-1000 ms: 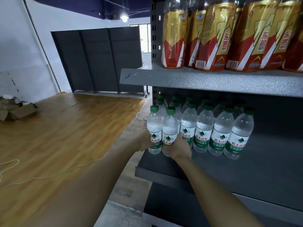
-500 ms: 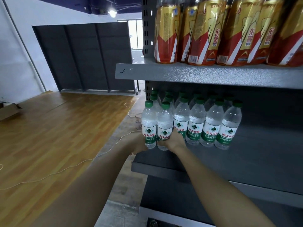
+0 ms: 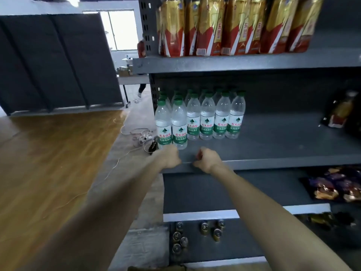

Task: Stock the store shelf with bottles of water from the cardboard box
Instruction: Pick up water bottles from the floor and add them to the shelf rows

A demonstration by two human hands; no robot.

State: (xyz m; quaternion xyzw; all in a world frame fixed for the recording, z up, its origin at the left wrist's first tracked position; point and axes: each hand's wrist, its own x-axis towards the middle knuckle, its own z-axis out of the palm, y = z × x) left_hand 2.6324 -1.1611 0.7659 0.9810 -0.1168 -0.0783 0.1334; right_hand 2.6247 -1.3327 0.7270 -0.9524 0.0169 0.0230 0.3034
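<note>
The water bottles (image 3: 199,116) stand in a tight block at the left end of the middle shelf (image 3: 273,153), just left of the frame's centre. They are clear plastic with green caps and green-and-white labels, ranked in rows running back into the shadow under the shelf above. The two front-left bottles (image 3: 172,126) stand a little forward of the rest of the front row, close to the shelf's front lip.

Just below them, both hands are off the bottles. The left hand (image 3: 169,157) is loosely curled with an empty grip, its knuckles just in front of the base of the front-left bottles. The right hand (image 3: 207,158) is likewise curled on nothing, over the shelf edge, slightly apart from the bottles.

The step looks like drawing back after setting two bottles down. To do it well, pull the hands straight away so that knuckles do not brush the forward pair, which are tall, light and likely to topple. The forward pair might be nudged back level with its row, labels outward. The next bottles would fit best in the bare stretch of shelf to the right of the block.

The cardboard box is not in view. Farther out, red-and-gold bottles (image 3: 230,26) fill the top shelf and snack packets (image 3: 336,186) lie at lower right.
</note>
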